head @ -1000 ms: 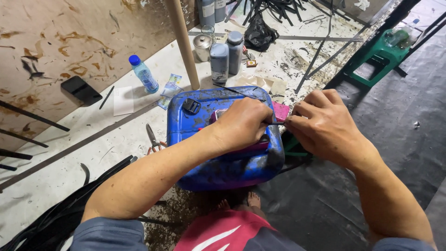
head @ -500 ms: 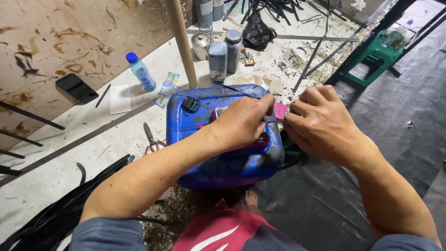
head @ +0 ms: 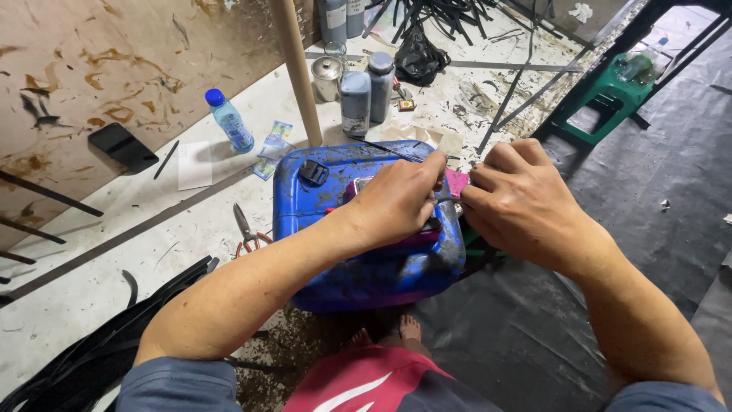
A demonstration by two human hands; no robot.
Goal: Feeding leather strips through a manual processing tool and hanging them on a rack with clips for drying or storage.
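Observation:
A blue plastic jerrycan [head: 358, 263] lies on its side on the floor in front of me. My left hand [head: 396, 202] rests on top of it, fingers pinched on a small pink object [head: 456, 183]. My right hand [head: 518, 202] meets it from the right, fingers curled and closed around the same pink piece. A purple thing under my left palm is mostly hidden. A thin dark strip [head: 389, 149] lies across the can's top.
A small water bottle [head: 229, 120], a black phone [head: 122, 146], paper and a pen lie at left. Pliers [head: 245, 229] sit beside the can. Grey spray cans [head: 355, 101], a wooden pole [head: 296, 69], a green stool [head: 602, 107] and black sheeting [head: 648, 229] surround me.
Both hands stay together on the pink piece above the jerrycan; only slight finger shifts and a small camera drift.

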